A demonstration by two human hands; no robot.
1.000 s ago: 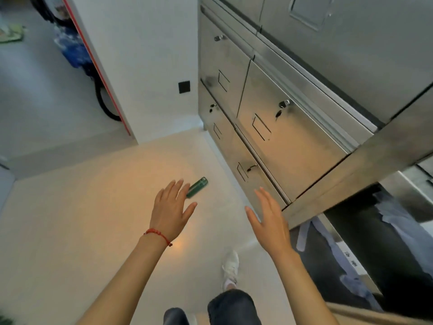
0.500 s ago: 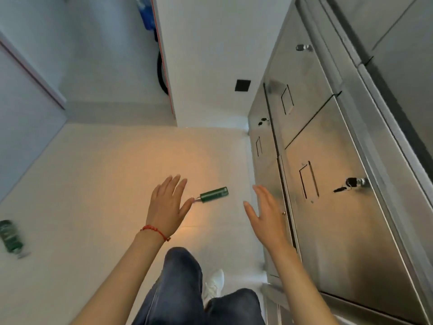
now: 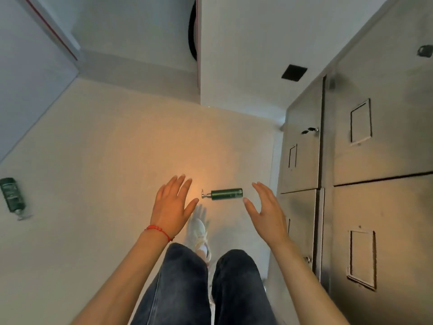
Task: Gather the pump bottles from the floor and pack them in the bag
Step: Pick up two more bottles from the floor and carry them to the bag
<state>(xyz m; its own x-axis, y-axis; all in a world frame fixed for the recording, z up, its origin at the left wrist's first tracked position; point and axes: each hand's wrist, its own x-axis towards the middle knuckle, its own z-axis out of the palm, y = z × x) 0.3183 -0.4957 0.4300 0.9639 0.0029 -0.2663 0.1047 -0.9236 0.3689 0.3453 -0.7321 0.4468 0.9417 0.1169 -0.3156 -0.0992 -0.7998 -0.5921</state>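
Observation:
A slim green pump bottle point(image 3: 226, 194) lies on its side on the pale floor, its silver pump head pointing left. My left hand point(image 3: 172, 205) hovers open just left of the pump, a red string on its wrist. On the other side of the bottle my right hand point(image 3: 266, 208) is spread open, its thumb near the bottle's base. Neither hand touches the bottle. A second, darker green bottle point(image 3: 13, 197) lies on the floor at the far left edge. No bag is in view.
Steel cabinets point(image 3: 356, 174) with locks line the right side, close to my right arm. A white wall corner point(image 3: 234, 66) stands ahead. My legs in dark jeans and a white shoe point(image 3: 200, 235) are below the hands.
The view has swung toward the floor and closer to the slim bottle. Both open hands have moved until they flank it. The second bottle has stayed at the far left.

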